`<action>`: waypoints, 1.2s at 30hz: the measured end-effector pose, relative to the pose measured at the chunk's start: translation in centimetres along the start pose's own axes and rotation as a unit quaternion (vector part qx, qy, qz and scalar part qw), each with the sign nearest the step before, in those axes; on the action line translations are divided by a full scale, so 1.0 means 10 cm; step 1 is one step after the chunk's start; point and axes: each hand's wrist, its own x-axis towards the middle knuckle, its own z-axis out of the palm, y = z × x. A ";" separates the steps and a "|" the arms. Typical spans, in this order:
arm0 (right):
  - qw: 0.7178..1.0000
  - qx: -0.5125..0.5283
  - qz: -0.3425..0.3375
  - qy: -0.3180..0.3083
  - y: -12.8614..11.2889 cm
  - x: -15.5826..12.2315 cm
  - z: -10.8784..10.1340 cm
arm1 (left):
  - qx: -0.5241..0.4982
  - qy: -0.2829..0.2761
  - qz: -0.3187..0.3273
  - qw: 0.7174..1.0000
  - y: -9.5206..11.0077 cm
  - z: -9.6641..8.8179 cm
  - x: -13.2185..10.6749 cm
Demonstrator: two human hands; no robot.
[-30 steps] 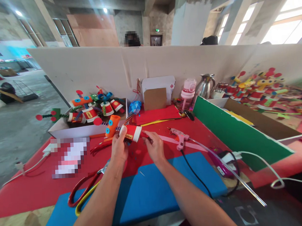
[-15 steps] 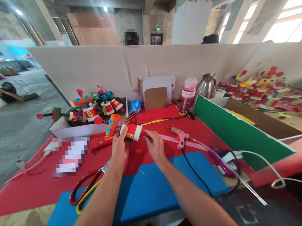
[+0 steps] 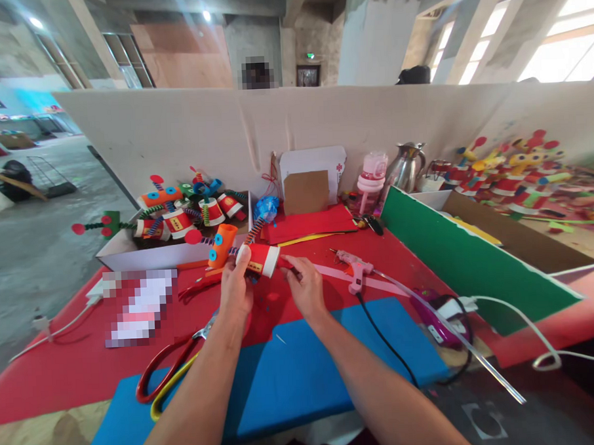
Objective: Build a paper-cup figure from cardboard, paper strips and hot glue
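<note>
A paper-cup figure lies on its side in my left hand [image 3: 237,287]. Its red and white paper cup [image 3: 262,259] has a yellow label, and the white rim faces right. My left thumb presses on top, with the other fingers underneath. Joined to the cup's left end is an orange tube head [image 3: 222,245] with blue discs and springy paper strips. My right hand [image 3: 303,284] is beside the white rim, thumb and forefinger close together. A bit of red shows at those fingertips; whether it is a held piece or the red table covering is unclear.
A pink hot glue gun [image 3: 355,269] lies right of my hands. Large scissors [image 3: 173,365] sit under my left forearm. Similar figures fill a white box [image 3: 175,256] at back left. A green-sided box [image 3: 470,261] stands at right, near a purple power strip [image 3: 436,321].
</note>
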 end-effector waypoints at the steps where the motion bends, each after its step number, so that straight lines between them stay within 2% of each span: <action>1: 1.000 0.000 0.001 0.000 0.00 0.00 0.00 | -0.001 0.002 0.000 1.000 0.00 0.00 0.00; 36: 1.000 -0.004 0.014 0.003 -0.02 0.00 0.00 | 0.022 -0.012 0.013 1.000 0.03 0.05 -0.05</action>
